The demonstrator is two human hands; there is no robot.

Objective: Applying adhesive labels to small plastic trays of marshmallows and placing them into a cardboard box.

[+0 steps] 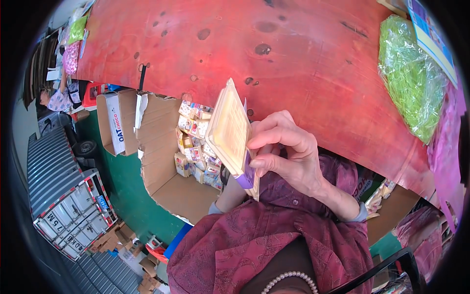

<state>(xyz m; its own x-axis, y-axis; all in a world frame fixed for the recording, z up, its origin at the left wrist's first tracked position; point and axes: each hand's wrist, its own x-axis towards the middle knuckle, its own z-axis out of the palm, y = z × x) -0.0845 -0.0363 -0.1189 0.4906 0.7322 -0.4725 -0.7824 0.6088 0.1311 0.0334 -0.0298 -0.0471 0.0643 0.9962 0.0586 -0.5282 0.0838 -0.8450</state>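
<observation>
A shallow see-through plastic pack (228, 131) with pale yellowish contents and a purple band is held tilted on edge, above the front edge of the red table. My right hand (291, 154) pinches its purple band between thumb and fingers. My left forearm (231, 196) comes up behind the lower end of the pack. The pack hides my left hand, so its fingers cannot be made out. Left of the pack, an open cardboard carton (164, 169) holds a heap of small printed packets (196, 147).
The stained red table (303, 63) spans the far side. A clear bag of bright green strips (409, 73) lies at its right, beside pink plastic (445, 147). Another carton (391, 215) with packets sits lower right. A truck (68, 196) stands at the left.
</observation>
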